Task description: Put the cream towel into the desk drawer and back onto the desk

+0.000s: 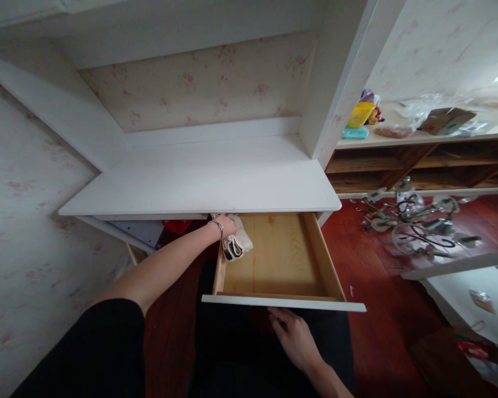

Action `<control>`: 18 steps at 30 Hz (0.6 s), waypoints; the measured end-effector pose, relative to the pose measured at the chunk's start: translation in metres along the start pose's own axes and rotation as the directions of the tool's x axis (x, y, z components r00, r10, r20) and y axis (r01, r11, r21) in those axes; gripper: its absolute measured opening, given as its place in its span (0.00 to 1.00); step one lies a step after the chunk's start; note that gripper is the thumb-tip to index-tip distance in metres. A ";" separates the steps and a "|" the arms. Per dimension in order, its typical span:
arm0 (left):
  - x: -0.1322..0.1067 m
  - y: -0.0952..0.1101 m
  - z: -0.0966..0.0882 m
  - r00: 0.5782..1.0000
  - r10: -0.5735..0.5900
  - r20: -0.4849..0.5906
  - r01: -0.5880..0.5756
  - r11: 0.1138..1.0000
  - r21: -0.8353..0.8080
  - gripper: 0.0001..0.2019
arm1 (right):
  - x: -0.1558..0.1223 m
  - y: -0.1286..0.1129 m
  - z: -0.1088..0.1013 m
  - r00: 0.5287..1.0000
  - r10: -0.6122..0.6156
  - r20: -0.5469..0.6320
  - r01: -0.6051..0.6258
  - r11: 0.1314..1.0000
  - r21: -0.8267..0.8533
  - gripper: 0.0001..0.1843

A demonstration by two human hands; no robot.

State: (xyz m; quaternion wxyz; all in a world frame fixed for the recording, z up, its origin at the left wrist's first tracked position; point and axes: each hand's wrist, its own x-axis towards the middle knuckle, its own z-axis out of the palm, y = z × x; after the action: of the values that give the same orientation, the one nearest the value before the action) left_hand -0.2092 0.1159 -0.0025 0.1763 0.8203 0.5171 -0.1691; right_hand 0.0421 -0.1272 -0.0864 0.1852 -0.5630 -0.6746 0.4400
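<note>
A white desk's wooden drawer (282, 260) is pulled out below the desktop. At its left rear, my left hand (227, 225) is closed on a folded cream cloth (241, 237) with a dark patterned part at its near end. The cloth lies over the drawer's left side, and my fingertips are partly hidden in it. My right hand (294, 334) is just below the white drawer front (282, 302), its fingers loosely stretched toward the lower edge. Whether the fingertips touch the front is hard to tell; no object shows in this hand.
The white desktop (216, 177) extends above the drawer, under a hutch. To the right, a dismantled chandelier (423, 221) lies on the red wood floor (373, 298). Behind it, a low shelf unit (369, 161) carries a yellow container (360, 114), a cardboard box (446, 120) and plastic bags.
</note>
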 end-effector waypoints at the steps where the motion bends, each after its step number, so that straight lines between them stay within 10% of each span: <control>1: 0.005 -0.002 -0.001 1.000 -0.013 -0.025 0.013 1.000 -0.002 0.13 | 0.000 0.000 0.000 1.000 0.005 -0.002 -0.005 1.000 0.004 0.20; 9: 0.010 0.005 0.006 0.990 -0.021 -0.138 0.024 0.999 0.022 0.07 | 0.000 -0.001 -0.003 0.999 0.026 0.019 -0.026 1.000 -0.007 0.20; 14: -0.037 0.022 -0.010 0.946 0.160 -0.282 -0.149 0.987 0.061 0.09 | 0.006 0.002 -0.009 0.996 0.007 0.093 0.005 0.992 -0.130 0.20; 18: -0.094 0.028 -0.036 0.888 0.082 -0.453 -0.133 0.988 -0.082 0.16 | 0.015 0.001 -0.019 0.983 -0.014 0.185 0.062 0.965 -0.256 0.20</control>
State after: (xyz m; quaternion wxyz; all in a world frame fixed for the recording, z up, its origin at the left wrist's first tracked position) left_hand -0.2184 0.0471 0.0758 0.1069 0.8535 0.5061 0.0634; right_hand 0.0520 -0.1058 -0.0809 0.0558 -0.5270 -0.7512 0.3935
